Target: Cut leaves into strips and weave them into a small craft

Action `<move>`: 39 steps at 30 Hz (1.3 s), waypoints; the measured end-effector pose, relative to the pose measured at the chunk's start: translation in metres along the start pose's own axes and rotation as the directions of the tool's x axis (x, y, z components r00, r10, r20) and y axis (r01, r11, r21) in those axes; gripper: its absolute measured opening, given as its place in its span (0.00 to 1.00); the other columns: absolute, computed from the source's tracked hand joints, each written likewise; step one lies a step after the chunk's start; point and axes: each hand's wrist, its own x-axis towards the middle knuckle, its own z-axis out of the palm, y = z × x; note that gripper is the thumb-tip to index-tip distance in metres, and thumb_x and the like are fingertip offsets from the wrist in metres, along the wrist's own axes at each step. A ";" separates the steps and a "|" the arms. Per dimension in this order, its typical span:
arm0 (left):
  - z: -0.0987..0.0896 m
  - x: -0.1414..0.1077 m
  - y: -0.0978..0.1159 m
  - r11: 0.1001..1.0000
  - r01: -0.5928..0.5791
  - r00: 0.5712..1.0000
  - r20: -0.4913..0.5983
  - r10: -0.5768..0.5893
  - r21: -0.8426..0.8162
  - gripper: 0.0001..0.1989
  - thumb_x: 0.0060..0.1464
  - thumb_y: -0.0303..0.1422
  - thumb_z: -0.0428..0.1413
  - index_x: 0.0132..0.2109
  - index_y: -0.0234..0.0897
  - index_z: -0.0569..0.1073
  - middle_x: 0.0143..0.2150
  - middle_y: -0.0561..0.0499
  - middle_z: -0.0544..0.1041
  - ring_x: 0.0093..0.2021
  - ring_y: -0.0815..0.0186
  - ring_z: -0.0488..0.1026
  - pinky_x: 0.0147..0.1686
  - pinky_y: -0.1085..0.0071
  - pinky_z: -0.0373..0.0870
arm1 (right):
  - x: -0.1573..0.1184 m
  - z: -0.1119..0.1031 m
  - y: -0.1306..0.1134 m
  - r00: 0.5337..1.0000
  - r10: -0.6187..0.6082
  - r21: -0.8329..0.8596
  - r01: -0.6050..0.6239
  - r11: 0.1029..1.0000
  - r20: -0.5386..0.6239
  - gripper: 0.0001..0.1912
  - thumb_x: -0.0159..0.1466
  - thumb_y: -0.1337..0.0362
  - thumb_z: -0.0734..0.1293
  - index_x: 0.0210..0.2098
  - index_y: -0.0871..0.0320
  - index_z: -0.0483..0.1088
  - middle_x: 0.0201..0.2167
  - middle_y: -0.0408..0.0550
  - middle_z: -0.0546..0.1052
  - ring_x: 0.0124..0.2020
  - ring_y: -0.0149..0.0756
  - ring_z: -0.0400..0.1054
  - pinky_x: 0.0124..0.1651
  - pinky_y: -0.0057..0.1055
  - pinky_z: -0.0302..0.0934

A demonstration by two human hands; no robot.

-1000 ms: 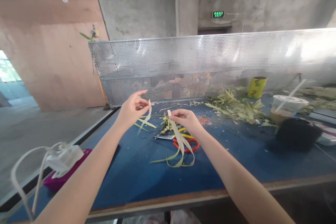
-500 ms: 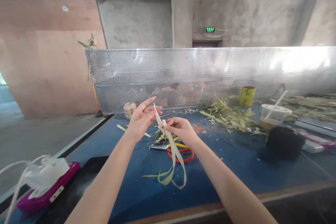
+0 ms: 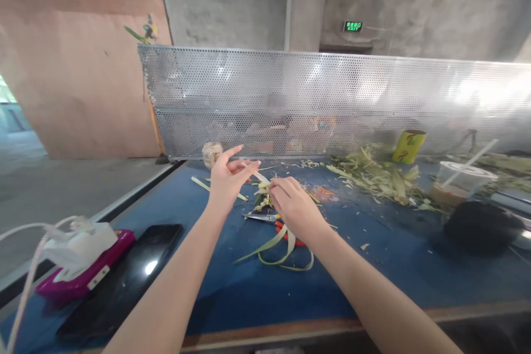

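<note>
A pale leaf strip (image 3: pixel 260 176) is stretched between my two hands above the blue table. My left hand (image 3: pixel 226 182) pinches its far end between thumb and bent fingers, the index finger held out straight. My right hand (image 3: pixel 296 207) has its fingers closed around the strip, which covers the grip point. Below that hand, long greenish-white tails curl down over the table. Scissors (image 3: pixel 262 217) with yellow and red handles lie beneath, partly hidden by the right hand and tails. Behind them is a small heap of plant scraps (image 3: pixel 263 199).
To the left are a black phone (image 3: pixel 124 276) and a purple power strip (image 3: pixel 89 282) with a white plug. A pile of leaves (image 3: pixel 377 177), a yellow can (image 3: pixel 409 146), a lidded cup with straw (image 3: pixel 460 182) and a black object (image 3: pixel 483 227) stand right. A perforated metal screen (image 3: pixel 249 88) bounds the back.
My left hand's fingers have closed on the strip's end. The right hand has turned over, its back now facing up. The view has tilted down and shifted left.
</note>
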 end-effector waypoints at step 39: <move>0.009 -0.023 -0.020 0.963 -0.086 0.996 0.037 0.079 0.257 0.24 0.41 0.33 0.58 0.49 0.37 0.67 0.31 0.48 0.77 0.32 0.63 0.74 0.36 0.64 0.69 | 0.006 0.007 0.006 0.600 0.533 0.783 -0.582 -0.221 0.597 0.11 0.42 0.61 0.72 0.22 0.60 0.69 0.18 0.40 0.71 0.19 0.26 0.64 0.25 0.25 0.59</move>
